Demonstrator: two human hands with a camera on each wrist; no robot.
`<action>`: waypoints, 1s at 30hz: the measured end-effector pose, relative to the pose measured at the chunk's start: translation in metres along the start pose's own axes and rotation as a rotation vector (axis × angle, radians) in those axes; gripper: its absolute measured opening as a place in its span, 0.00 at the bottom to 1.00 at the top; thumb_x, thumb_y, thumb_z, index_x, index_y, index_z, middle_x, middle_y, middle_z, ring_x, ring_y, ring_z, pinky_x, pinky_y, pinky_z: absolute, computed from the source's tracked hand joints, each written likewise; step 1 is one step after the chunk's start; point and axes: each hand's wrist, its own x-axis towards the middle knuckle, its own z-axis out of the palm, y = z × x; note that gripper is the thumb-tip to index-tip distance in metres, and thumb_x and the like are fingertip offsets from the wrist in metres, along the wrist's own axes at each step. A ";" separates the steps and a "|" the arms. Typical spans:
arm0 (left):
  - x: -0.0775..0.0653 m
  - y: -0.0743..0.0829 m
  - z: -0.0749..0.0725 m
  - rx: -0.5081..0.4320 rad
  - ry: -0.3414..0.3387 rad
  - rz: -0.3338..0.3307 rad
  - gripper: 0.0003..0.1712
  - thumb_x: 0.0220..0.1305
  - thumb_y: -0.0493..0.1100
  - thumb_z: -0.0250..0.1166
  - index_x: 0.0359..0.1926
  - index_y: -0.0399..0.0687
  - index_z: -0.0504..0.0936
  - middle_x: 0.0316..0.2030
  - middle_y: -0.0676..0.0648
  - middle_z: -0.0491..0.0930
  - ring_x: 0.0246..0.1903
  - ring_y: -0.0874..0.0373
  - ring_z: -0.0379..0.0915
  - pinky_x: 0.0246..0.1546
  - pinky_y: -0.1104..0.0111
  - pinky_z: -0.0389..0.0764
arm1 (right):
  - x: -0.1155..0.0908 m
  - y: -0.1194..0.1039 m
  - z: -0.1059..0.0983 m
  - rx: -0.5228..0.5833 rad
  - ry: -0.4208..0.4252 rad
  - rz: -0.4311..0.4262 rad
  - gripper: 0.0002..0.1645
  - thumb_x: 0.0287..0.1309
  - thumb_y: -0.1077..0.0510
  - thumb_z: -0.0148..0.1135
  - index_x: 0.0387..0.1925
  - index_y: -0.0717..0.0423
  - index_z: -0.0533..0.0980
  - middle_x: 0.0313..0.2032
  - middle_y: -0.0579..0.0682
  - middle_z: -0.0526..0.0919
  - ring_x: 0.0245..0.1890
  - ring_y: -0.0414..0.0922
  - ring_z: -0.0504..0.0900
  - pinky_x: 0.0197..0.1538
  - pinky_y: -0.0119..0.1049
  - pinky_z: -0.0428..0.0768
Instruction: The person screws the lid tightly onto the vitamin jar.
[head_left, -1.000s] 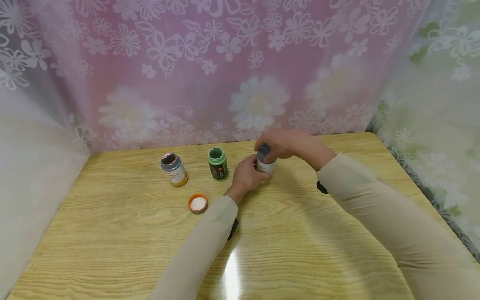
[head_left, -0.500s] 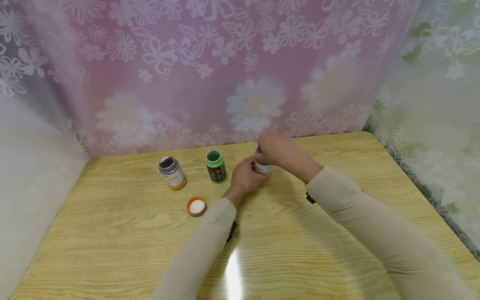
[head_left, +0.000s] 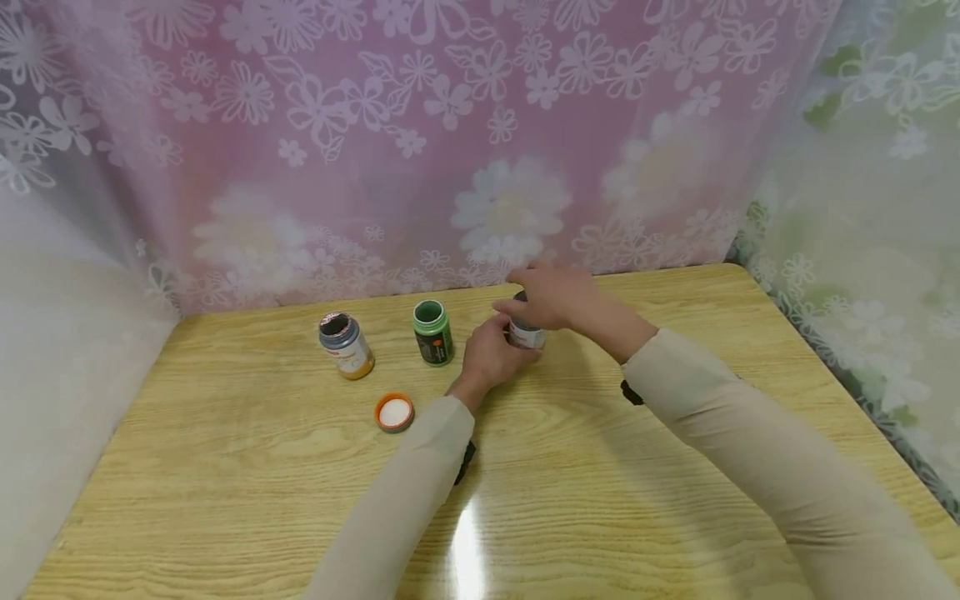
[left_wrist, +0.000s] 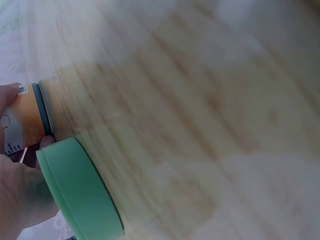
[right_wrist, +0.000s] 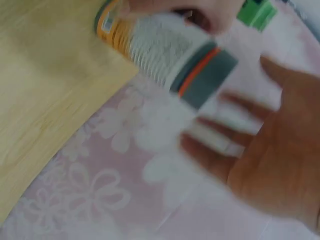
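My left hand (head_left: 491,357) grips the lower body of a white-and-orange jar (head_left: 528,337), which stands on the table. In the right wrist view the jar has a dark grey lid (right_wrist: 209,77) with an orange ring below it. My right hand (head_left: 557,297) is over the jar's top in the head view, hiding much of the lid. The right wrist view shows its blurred fingers (right_wrist: 215,155) spread and apart from the lid. Low in the left wrist view, a round green lid-like piece (left_wrist: 82,192) lies close to my left wrist.
An uncapped green jar (head_left: 432,333) stands left of my left hand. Farther left is an uncapped grey, white and orange jar (head_left: 347,346) with torn foil at its mouth. An upturned orange-rimmed lid (head_left: 393,412) lies in front. A floral curtain (head_left: 375,167) borders the wooden table (head_left: 262,475).
My right hand turned over the lid half a second ago, and its fingers are now spread off it. My left hand has kept its hold on the jar. The head view shifted slightly.
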 end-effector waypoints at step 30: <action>0.003 -0.002 0.000 0.032 0.001 0.009 0.30 0.52 0.52 0.74 0.54 0.47 0.76 0.46 0.48 0.79 0.43 0.54 0.76 0.44 0.62 0.76 | 0.004 -0.005 -0.007 -0.020 -0.084 -0.112 0.24 0.61 0.57 0.64 0.57 0.61 0.75 0.54 0.58 0.77 0.51 0.54 0.76 0.50 0.48 0.76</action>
